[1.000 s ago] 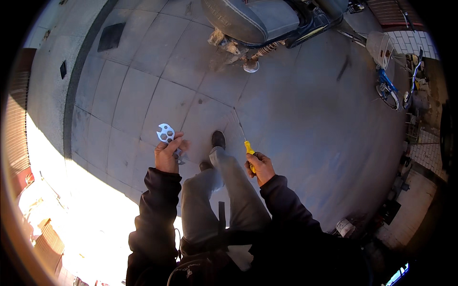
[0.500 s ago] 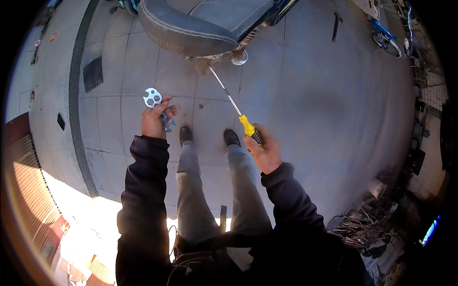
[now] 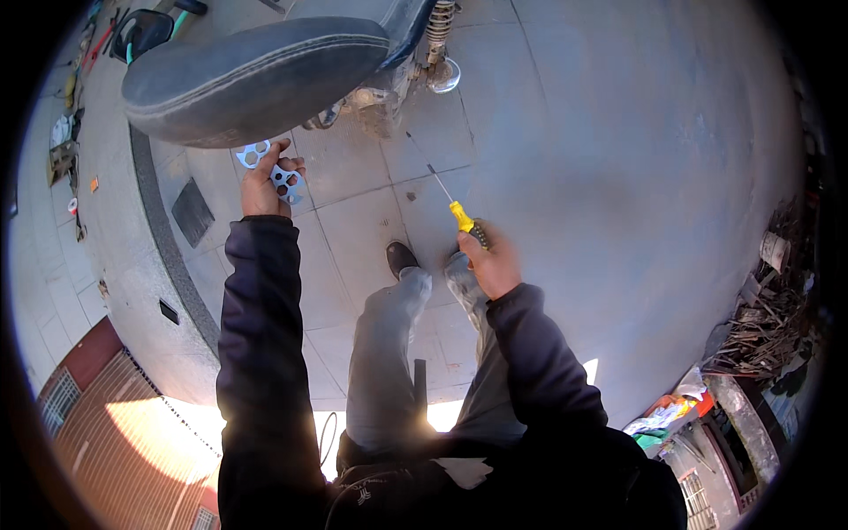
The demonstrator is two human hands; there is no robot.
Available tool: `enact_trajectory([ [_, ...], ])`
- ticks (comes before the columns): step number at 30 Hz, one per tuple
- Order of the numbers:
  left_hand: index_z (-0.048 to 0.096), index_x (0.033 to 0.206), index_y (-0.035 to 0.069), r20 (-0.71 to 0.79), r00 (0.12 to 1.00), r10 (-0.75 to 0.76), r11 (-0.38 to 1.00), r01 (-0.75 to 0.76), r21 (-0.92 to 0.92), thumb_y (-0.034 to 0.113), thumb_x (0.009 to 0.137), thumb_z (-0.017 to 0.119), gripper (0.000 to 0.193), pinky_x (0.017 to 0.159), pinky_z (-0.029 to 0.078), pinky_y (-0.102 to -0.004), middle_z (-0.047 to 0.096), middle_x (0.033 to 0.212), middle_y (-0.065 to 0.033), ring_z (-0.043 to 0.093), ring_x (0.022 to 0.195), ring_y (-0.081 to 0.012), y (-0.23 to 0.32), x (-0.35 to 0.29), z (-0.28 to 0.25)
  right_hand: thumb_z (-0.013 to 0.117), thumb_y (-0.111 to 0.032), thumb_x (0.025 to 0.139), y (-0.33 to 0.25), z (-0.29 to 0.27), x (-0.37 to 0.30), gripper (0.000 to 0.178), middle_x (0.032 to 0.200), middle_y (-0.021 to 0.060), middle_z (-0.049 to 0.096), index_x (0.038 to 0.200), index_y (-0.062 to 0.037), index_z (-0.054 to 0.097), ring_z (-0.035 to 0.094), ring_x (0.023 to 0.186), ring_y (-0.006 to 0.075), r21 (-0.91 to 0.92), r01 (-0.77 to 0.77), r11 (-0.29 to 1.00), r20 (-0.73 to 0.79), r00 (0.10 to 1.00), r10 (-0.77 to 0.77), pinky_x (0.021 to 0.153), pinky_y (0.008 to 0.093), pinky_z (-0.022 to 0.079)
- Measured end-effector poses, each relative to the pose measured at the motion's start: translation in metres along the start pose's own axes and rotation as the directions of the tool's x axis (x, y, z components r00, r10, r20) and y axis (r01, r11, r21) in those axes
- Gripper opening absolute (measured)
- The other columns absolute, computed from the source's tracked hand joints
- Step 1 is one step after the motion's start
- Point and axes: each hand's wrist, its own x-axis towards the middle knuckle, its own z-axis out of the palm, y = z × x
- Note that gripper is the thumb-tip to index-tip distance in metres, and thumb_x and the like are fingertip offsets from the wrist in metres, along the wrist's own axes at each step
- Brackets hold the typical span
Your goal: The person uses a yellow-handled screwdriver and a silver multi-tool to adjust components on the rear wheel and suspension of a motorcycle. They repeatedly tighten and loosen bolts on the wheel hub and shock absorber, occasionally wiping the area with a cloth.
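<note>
My left hand [image 3: 265, 184] grips a flat silver multi-hole bicycle spanner [image 3: 286, 183], whose two rounded ends stick out on either side of the fingers. One end lies just under the edge of a black padded motorbike seat [image 3: 256, 79]. My right hand [image 3: 492, 261] is closed round the yellow and black handle of a screwdriver [image 3: 458, 216]. Its long metal shank points up and to the left, over the floor, apart from the vehicle. Beyond the tip are a dusty metal part [image 3: 371, 102] under the seat and a coil-spring shock absorber [image 3: 439, 34].
Grey paving lies under my feet [image 3: 402, 258]. A dark flat plate [image 3: 192, 213] is on the floor at left, near a raised kerb [image 3: 172, 238]. A pile of sticks [image 3: 751, 331] stands at the far right, with colourful bags [image 3: 662, 415] below it.
My view has turned, and the seat now sits further left and nearer my left hand. The screwdriver's tip has come away from the metal part beneath the seat. One foot has stepped.
</note>
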Motion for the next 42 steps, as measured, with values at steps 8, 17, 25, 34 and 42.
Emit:
enact_trajectory([
  [8, 0.055, 0.111, 0.003, 0.194, 0.970, 0.149, 0.989, -0.150, -0.009, 0.038, 0.092, 0.051, 0.040, 0.052, 0.039, -0.0232, 0.063, 0.083, -0.0062, 0.058, 0.067, -0.0143, -0.004, 0.057, 0.025, 0.068, -0.024, 0.080, 0.049, 0.010, 0.066, 0.039, 0.075, 0.0090, 0.061, 0.106, 0.0043, 0.060, 0.054, 0.069, 0.0122, -0.077, 0.104, 0.992, -0.028, 0.994, -0.107, 0.068, 0.0276, 0.046],
  [17, 0.054, 0.112, -0.001, 0.001, 0.916, 0.400, 0.909, -0.397, 0.130, 0.020, 0.087, 0.063, 0.033, 0.072, 0.050, -0.0291, 0.062, 0.099, -0.0083, 0.062, 0.084, -0.0176, -0.005, 0.066, 0.025, 0.069, -0.022, 0.081, 0.045, 0.000, 0.124, 0.043, 0.085, 0.0118, 0.065, 0.113, 0.0046, 0.058, 0.057, 0.077, 0.0123, -0.094, 0.391, 0.915, 0.163, 0.913, -0.374, 0.075, 0.0270, 0.047],
  [25, 0.049, 0.124, 0.003, 0.153, 0.818, 0.554, 0.820, -0.506, -0.268, 0.028, 0.093, 0.054, 0.041, 0.081, 0.050, -0.0347, 0.058, 0.118, -0.0076, 0.059, 0.099, -0.0209, -0.032, 0.102, 0.028, 0.071, -0.020, 0.079, 0.037, -0.011, 0.199, 0.040, 0.080, 0.0094, 0.064, 0.109, 0.0044, 0.060, 0.059, 0.074, 0.0112, -0.118, 0.616, 0.779, 0.224, 0.781, -0.583, 0.070, 0.0273, 0.048],
  [34, 0.046, 0.123, 0.000, 0.236, 0.687, 0.687, 0.727, -0.654, -0.211, 0.010, 0.087, 0.058, 0.039, 0.068, 0.053, -0.0379, 0.059, 0.111, -0.0134, 0.061, 0.090, -0.0259, -0.038, 0.098, 0.033, 0.068, -0.030, 0.082, 0.032, 0.005, 0.249, 0.038, 0.077, 0.0108, 0.063, 0.105, -0.0004, 0.064, 0.057, 0.072, 0.0128, -0.121, 0.651, 0.749, 0.270, 0.748, -0.606, 0.068, 0.0285, 0.046],
  [42, 0.049, 0.120, 0.001, 0.216, 0.743, 0.634, 0.773, -0.619, -0.139, 0.012, 0.090, 0.056, 0.033, 0.066, 0.052, -0.0365, 0.059, 0.109, -0.0124, 0.061, 0.087, -0.0234, -0.039, 0.093, 0.032, 0.069, -0.032, 0.081, 0.038, 0.014, 0.272, 0.037, 0.073, 0.0089, 0.064, 0.101, -0.0010, 0.065, 0.058, 0.065, 0.0134, -0.040, 0.677, 0.735, 0.297, 0.710, -0.638, 0.063, 0.0300, 0.046],
])
